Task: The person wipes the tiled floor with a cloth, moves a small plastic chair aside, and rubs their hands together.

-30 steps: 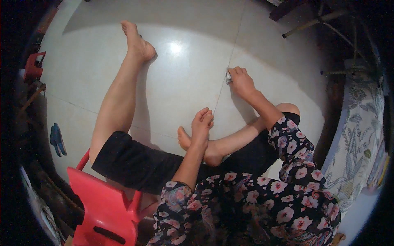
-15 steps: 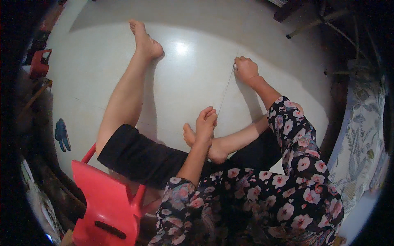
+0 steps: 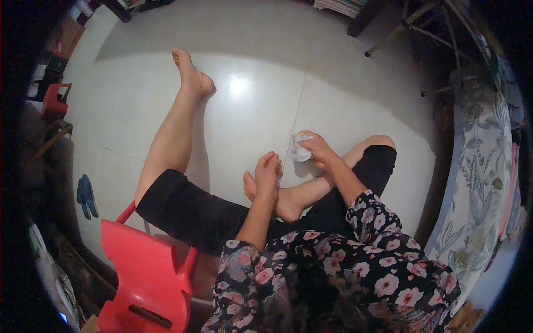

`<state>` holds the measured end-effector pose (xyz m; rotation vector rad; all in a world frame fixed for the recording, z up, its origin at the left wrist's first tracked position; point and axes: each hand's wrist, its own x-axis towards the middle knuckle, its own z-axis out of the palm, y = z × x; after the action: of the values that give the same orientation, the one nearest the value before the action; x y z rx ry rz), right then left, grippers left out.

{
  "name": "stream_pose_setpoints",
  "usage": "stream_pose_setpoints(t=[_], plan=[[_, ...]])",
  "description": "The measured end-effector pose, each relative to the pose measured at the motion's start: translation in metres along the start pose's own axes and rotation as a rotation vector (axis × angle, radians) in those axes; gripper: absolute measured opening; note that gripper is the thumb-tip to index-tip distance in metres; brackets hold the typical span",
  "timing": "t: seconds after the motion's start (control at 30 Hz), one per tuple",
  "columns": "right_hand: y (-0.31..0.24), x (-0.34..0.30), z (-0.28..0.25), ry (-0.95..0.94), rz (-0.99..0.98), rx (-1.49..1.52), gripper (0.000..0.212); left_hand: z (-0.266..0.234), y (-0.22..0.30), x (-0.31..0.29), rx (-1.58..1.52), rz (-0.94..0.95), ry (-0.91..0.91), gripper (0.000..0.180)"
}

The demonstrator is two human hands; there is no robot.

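My right hand (image 3: 317, 151) is closed round a crumpled white wad (image 3: 302, 151), which looks like cloth or tissue. It hangs over the floor, just beyond my bent leg (image 3: 308, 193). My left hand (image 3: 268, 173) is beside it to the left, above my folded foot (image 3: 250, 186). Its fingers are bent and pressed together; whatever they pinch, if anything, is too small to make out. A thin dark line (image 3: 300, 105) runs down the pale floor toward the gap between my hands, and it looks like a tile seam.
My other leg (image 3: 172, 127) stretches forward on the pale tiled floor (image 3: 255, 61). A red plastic chair (image 3: 141, 272) stands at the lower left, with blue slippers (image 3: 86, 197) beyond it. To the right are a leaf-patterned cloth (image 3: 474, 150) and metal stand legs (image 3: 394, 32).
My right hand has come back toward me, closer to my left hand, and more of the white wad shows in it. My left hand stays near my foot. The view has shifted slightly.
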<state>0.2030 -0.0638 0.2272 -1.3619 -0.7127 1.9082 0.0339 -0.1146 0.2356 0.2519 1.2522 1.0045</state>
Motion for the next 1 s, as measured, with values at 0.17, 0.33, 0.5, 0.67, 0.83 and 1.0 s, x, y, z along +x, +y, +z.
stream_pose_setpoints(t=[0.17,0.33,0.5,0.67,0.83,1.0], plan=[[0.011,-0.008,0.010,-0.301,-0.068,0.642,0.027,0.000,0.003,0.003,-0.014,0.009,-0.025,0.035],[0.016,-0.012,0.025,-0.566,-0.029,0.819,0.028,0.019,0.023,-0.017,0.073,0.120,-0.134,0.041],[0.016,-0.024,0.058,-0.256,0.006,0.404,0.032,0.024,0.020,-0.020,0.237,0.359,-0.063,0.042],[0.002,-0.031,0.087,-0.171,-0.153,-0.364,0.035,0.002,0.018,-0.009,0.253,0.401,-0.029,0.044],[0.001,-0.037,0.102,-0.111,-0.448,-0.443,0.041,0.013,0.030,-0.027,-0.054,0.379,-0.085,0.050],[-0.001,-0.038,0.106,-0.160,-0.673,-0.691,0.045,0.009,0.048,-0.037,-0.218,0.219,-0.122,0.049]])
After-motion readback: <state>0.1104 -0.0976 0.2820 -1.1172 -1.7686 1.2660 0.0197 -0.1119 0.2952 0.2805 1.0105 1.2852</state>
